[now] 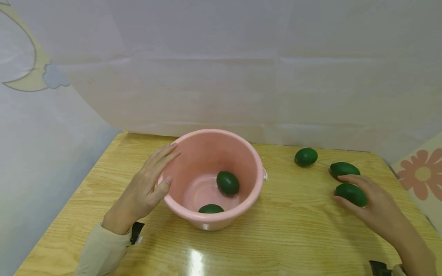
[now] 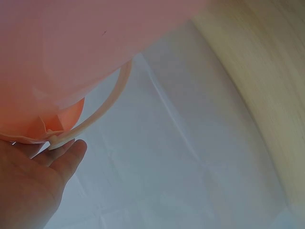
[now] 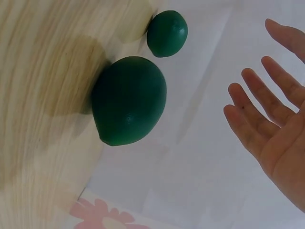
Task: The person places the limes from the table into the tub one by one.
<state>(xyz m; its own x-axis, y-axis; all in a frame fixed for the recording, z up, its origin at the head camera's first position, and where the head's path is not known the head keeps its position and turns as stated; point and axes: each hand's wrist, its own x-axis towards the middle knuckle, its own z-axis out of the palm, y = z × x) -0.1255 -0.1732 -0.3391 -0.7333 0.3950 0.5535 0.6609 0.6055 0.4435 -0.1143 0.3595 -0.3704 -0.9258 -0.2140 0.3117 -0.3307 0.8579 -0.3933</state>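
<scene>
A pink bucket (image 1: 255,191) stands on the wooden table with two dark green oval fruits inside, one fruit (image 1: 228,183) in full sight and another (image 1: 211,209) partly hidden by the near rim. My left hand (image 1: 141,191) rests against the bucket's left rim, fingers extended; in the left wrist view its fingertips touch near the handle joint. At the right, my right hand (image 1: 376,203) hovers with thumb and fingers apart around the nearest green fruit (image 1: 351,194). The right wrist view shows that hand's fingers spread, away from the large green fruit (image 3: 128,101).
Behind the nearest fruit lies another green fruit (image 1: 344,169), and farther back left of it one more (image 1: 306,157). A pale handle (image 2: 105,105) hangs off the bucket. White sheeting (image 1: 207,88) closes the table's back edge; a flower print (image 1: 422,174) is at the right.
</scene>
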